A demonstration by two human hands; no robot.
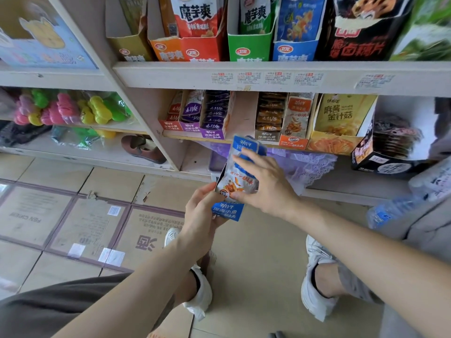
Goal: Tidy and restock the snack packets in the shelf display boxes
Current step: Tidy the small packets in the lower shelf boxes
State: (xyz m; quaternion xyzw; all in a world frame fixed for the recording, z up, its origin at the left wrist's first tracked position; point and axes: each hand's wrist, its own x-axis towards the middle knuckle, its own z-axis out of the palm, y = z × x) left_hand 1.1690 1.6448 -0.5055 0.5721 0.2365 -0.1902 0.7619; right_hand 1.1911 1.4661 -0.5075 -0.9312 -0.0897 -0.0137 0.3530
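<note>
Two hands hold the work just off the shelf [292, 80]: our left hand [202, 208] grips the blue display box [228, 211] by its base; our right hand [266, 184] pinches the snack packets [240, 178] standing in it. Risk, we judge: a loosened grip spills packets floorward.

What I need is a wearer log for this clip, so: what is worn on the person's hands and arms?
Nothing that shows. The left hand and right hand are gloveless, with no visible ring, watch, bracelet or marking at the fingers or wrists. Both forearms are uncovered all the way to the frame edge, so no sleeve appears in the head view.
</note>
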